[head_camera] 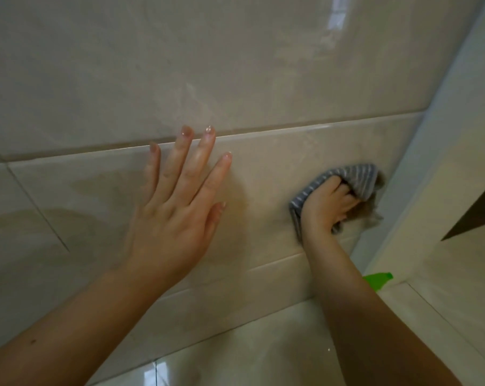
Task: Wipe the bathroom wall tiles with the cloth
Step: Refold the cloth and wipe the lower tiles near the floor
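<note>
Glossy beige wall tiles (277, 162) fill most of the view, with a raised band of tile running across the middle. My right hand (329, 206) grips a bunched grey cloth with thin white stripes (359, 178) and holds it against the tile band near the right corner. My left hand (180, 201) lies flat on the same band to the left, fingers straight and spread, fingertips reaching the band's upper edge. Damp streaks show on the tiles around and above both hands.
A white door frame or corner post (419, 168) runs down the right side of the wall. A green object (379, 281) peeks out behind my right forearm at floor level. Shiny pale floor tiles (263, 352) lie below the wall.
</note>
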The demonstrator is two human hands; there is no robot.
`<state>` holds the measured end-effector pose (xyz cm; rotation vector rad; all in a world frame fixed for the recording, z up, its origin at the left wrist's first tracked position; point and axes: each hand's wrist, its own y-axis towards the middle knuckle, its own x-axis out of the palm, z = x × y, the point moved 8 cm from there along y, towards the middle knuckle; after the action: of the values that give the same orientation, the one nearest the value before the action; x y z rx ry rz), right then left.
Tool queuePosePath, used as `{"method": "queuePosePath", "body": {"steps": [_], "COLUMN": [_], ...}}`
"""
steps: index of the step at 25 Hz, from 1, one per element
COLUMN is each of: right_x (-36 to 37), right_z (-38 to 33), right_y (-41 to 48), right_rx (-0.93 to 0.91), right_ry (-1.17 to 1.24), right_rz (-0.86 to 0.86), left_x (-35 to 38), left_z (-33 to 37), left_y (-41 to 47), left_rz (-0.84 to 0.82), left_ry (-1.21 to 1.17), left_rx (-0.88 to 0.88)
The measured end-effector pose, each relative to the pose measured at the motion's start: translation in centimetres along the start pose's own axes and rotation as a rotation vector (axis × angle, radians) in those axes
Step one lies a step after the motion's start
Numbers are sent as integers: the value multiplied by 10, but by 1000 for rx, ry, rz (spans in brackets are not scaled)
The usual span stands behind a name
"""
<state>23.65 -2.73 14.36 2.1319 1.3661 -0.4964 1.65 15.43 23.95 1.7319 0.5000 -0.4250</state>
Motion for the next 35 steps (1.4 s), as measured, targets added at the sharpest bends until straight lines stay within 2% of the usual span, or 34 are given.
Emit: {"method": "queuePosePath", "body": {"steps": [4, 7, 9, 11, 14, 16, 19, 22, 24, 27, 28, 30, 32, 34, 35], "right_x": [-67, -60, -28, -2, 14, -2, -48, -56, -33, 13, 22, 36, 44, 64, 72], "right_z": [-56, -35, 14, 60, 74, 45, -28, -28, 14, 81, 93, 93, 63, 31, 19], "right_y": [54, 55, 46, 29, 3, 8, 38, 59, 58, 41, 30, 3, -29, -67, -83], "right_rx": [-93, -194, -31, 154, 252, 211, -46, -133, -41, 153, 232, 284, 177, 25, 17], "right_ry": [230, -17, -89, -21, 97, 54, -65, -213, -164, -61, -22, 25, 73, 5, 25], "right_rz": [100, 114, 13, -96, -186, -171, -36, 113, 116, -59, -100, -73, 46, 27, -5], "left_x": [-3, -6, -5, -4, -3, -5, -6, -6, -7, -9, -10, -15, -21, -26, -27], "left_z": [7, 4, 0, -2, -2, -3, -6, -12, -16, -15, -15, -21, -29, -35, -37], "left_y": [1, 1, -1, -5, -7, -8, -12, -12, -13, -16, -16, -16, -19, -27, -32], "left_rz": [30, 48, 38, 31, 27, 34, 39, 19, 4, 13, 13, 17, 21, 20, 13], "left_ry": [-23, -33, -19, -14, -41, -48, -56, -41, -35, -22, -28, -25, -23, -42, -49], "left_rx": [22, 28, 24, 16, 11, 13, 6, 11, 4, 1, 0, -14, -36, -55, -53]}}
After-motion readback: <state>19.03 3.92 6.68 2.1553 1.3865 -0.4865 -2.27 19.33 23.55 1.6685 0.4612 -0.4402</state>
